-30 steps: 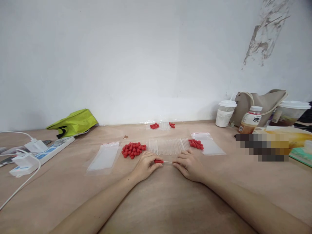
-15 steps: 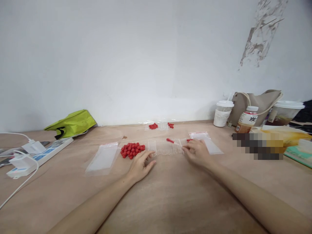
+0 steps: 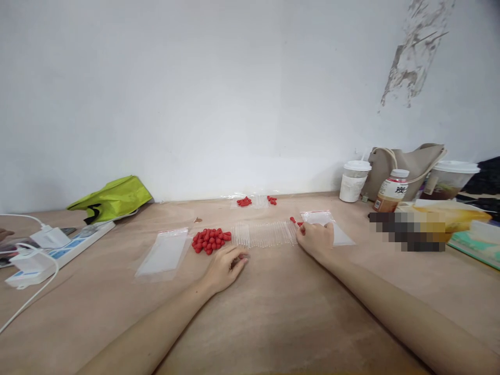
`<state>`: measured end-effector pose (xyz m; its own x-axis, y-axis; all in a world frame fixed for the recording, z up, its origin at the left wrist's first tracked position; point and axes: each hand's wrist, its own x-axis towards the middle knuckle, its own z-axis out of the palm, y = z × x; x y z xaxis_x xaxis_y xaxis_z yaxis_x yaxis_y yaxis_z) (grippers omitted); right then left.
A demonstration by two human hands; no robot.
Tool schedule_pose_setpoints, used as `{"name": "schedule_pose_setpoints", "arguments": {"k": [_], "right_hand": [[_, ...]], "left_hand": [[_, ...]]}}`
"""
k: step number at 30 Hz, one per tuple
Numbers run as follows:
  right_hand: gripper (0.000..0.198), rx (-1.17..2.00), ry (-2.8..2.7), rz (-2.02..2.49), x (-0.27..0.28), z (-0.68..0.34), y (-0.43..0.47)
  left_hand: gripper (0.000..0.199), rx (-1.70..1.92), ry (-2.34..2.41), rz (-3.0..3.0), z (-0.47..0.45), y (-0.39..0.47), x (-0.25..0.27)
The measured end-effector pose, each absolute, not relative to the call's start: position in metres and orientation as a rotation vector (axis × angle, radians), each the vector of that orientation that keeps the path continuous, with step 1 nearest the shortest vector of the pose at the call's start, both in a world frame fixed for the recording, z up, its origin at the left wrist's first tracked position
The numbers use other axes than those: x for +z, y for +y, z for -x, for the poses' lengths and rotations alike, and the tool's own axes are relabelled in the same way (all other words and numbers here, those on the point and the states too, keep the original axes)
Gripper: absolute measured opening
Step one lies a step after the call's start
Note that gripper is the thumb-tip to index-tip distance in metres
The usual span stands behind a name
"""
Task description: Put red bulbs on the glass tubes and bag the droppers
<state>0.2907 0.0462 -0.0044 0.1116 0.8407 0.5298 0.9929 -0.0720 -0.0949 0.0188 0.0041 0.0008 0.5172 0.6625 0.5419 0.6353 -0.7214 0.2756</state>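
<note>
My left hand (image 3: 226, 268) rests on the table with fingers loosely bent and apart, holding nothing. Just beyond it lies a heap of red rubber bulbs (image 3: 211, 240). A row of thin clear tubes (image 3: 269, 235) stretches between my two hands. My right hand (image 3: 317, 239) is at the row's right end, its fingers pinched on a dropper (image 3: 292, 221), a clear tube with a red bulb on its end. Another bit of red shows beside those fingers, partly hidden by them. Under and behind the right hand lies a clear zip bag (image 3: 341, 233).
Another zip bag (image 3: 162, 255) lies left of the bulbs. Near the wall is a clear packet with red bulbs (image 3: 244, 201) and tubes. A power strip (image 3: 74, 247) and green bag (image 3: 113, 199) are left; a cup (image 3: 353, 182), bottle (image 3: 391, 192) and handbag (image 3: 406, 161) stand right.
My right hand has carried the dropper rightward, from above the tubes to the row's right end. My left hand stays nearly in place. A bit of another person's hand has appeared at the far left edge.
</note>
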Motion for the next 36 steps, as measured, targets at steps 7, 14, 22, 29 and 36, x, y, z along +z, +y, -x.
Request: {"name": "schedule_pose_setpoints", "arguments": {"k": [7,14,22,29,36], "right_hand": [[0.034,-0.301,-1.667,1.976,0.0,-0.299,0.045],[0.023,0.004,-1.564,2.056,0.013,-0.354,0.069],[0.03,0.16,-1.703,2.015,0.021,-0.344,0.085],[0.039,-0.07,-1.75,2.156,0.028,-0.323,0.066],[0.036,0.108,-1.675,2.135,0.034,-0.32,0.061]], "left_hand": [[0.014,0.999,1.118,-2.738,-0.02,0.004,0.003],[0.013,1.033,1.085,-2.739,-0.021,0.004,0.003],[0.012,1.019,1.138,-2.719,-0.022,0.003,0.005],[0.014,1.01,1.134,-2.72,-0.022,0.002,0.006],[0.015,1.075,1.101,-2.642,-0.023,0.002,0.005]]}}
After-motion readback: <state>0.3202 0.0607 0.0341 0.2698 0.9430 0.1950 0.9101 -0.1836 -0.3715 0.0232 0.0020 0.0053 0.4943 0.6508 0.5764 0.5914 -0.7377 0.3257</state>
